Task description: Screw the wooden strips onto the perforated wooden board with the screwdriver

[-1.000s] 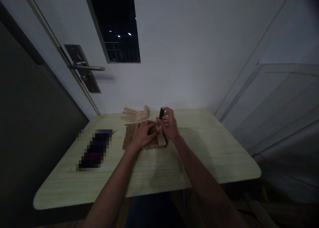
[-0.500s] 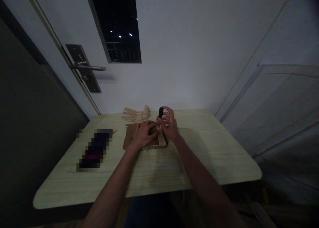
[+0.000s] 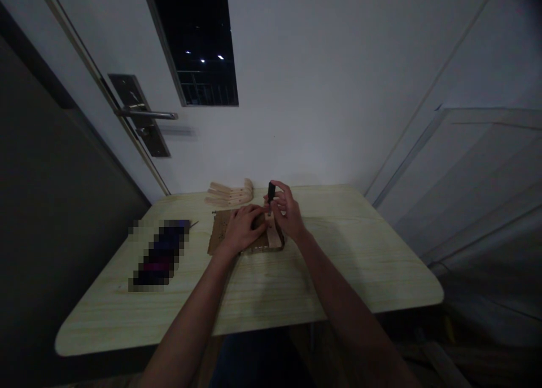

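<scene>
My right hand (image 3: 288, 210) is closed around the black handle of a screwdriver (image 3: 271, 191), which stands nearly upright. The screwdriver's short shaft points down at the upper end of a pale wooden piece (image 3: 274, 238). This piece lies on the right part of a brown cardboard sheet (image 3: 218, 232). My left hand (image 3: 243, 229) rests over the cardboard, its thumb and index fingertip pressed to the wooden piece's left side and upper end. Whether a screw sits under the tip is too small to tell.
Behind the cardboard lie several pale wooden pieces (image 3: 231, 195) with small holes, close to the white door (image 3: 305, 134). A blurred dark item (image 3: 163, 255) lies on the table (image 3: 339, 264) at left, with a thin pointed thing (image 3: 193, 224) by its top. The door handle (image 3: 154, 115) juts out at upper left.
The whole view has shifted very slightly. My right fingers and the screwdriver handle have turned or tilted a little; the left hand keeps its place on the wooden piece.
</scene>
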The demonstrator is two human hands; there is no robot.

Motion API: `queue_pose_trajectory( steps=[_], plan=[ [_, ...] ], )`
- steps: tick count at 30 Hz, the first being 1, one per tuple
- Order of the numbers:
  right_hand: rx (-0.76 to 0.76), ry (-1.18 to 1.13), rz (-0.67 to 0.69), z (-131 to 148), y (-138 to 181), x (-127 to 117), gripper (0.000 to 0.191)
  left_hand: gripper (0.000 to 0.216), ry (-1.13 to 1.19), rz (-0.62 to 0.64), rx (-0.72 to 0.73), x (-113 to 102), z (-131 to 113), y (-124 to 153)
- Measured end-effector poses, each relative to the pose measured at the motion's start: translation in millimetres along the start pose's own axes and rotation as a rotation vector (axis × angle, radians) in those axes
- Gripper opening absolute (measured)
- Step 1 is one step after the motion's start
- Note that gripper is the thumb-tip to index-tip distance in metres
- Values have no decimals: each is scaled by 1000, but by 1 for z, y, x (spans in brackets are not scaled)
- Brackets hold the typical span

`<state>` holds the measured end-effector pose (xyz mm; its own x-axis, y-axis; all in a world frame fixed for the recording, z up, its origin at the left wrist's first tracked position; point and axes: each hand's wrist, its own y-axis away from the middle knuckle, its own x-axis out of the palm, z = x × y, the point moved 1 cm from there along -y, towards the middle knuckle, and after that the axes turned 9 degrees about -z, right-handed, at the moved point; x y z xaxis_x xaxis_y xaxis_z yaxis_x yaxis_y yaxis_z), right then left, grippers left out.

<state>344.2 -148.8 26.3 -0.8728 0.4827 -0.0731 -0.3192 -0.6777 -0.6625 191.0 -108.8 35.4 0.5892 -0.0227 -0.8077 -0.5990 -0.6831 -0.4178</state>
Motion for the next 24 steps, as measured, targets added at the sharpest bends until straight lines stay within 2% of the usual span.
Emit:
queue_pose_trajectory(
  steps=[6,11,17,24],
  plan=[
    [43,52,-44,-1,-1,1,49,39,-26,2,13,2,0,0],
    [19,105,-117,-2,-2,1,47,37,-34,-2,8,2,1,0],
    [-2,34,-21,3,-1,-1,44,42,-37,-6,23,4,3,1],
    [28,13,-23,3,-2,-2,45,41,-41,-1,35,3,2,0]
  ],
)
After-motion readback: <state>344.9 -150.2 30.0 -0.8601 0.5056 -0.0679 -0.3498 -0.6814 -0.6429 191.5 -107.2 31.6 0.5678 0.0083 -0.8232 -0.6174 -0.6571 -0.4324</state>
